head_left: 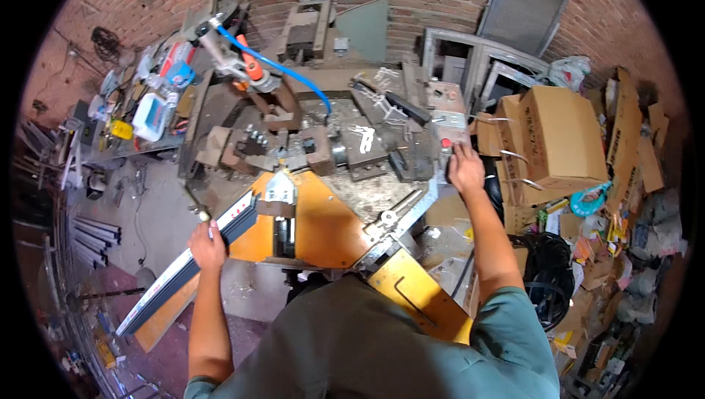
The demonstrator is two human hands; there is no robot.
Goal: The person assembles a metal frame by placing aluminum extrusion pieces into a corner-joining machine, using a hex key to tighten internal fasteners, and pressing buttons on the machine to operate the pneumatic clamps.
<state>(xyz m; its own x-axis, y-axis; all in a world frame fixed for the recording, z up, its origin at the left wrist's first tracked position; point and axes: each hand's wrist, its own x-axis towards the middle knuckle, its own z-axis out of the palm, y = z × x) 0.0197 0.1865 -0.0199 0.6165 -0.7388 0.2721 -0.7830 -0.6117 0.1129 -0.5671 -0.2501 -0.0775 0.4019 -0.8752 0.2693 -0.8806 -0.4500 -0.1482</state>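
Observation:
My left hand (209,246) is closed on a long aluminium profile (175,278), white on its upper face and dark grey along its side. The profile slants from the lower left up to the orange plate (323,215) of a bench machine. Its inner end lies beside a metal block (279,189). My right hand (467,169) rests by a grey control box (449,126), its fingers stretched over the lower end near a red button (446,143). Part of the fingers is hidden from above. Nothing shows in that hand.
A clamp cylinder with a blue air hose (283,74) stands over the machine. Cardboard boxes (562,138) are piled at the right, near a coil of black cable (549,270). A cluttered side table (136,145) holds bottles at the left. A yellow plate (418,296) lies before me.

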